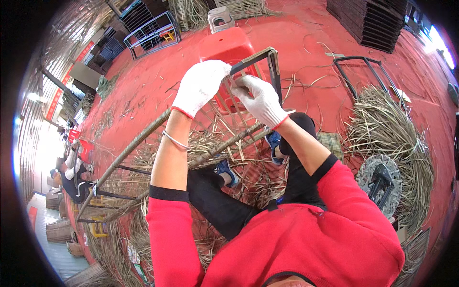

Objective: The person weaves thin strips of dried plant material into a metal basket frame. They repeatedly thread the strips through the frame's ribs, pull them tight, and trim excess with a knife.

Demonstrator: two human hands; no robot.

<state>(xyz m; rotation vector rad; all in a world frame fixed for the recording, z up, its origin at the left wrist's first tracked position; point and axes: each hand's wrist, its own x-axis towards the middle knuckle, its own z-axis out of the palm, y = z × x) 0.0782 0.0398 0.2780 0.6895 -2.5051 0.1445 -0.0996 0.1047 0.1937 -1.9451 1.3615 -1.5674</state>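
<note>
A long metal frame lies across in front of me, its side bars wound with brownish-grey wicker strip (pixel 136 138). Its far end is a bare dark bar (pixel 275 71) that rises by a red plastic stool (pixel 227 44). My left hand (pixel 203 86), in a white knitted glove with a red cuff, is closed at the frame's far end; its fingertips are partly hidden. Just to its right, my right hand (pixel 260 99), gloved alike, pinches a thin wicker strip with thumb and forefinger. Several loose strips hang below both hands, between the side bars.
A large bundle of strips (pixel 387 129) lies on the red floor at right, beside a round grey-white seat-like object (pixel 380 184). Dark stacked panels (pixel 368 21) stand at far right, a metal frame (pixel 153 36) at far left. Another person (pixel 71 179) sits at left.
</note>
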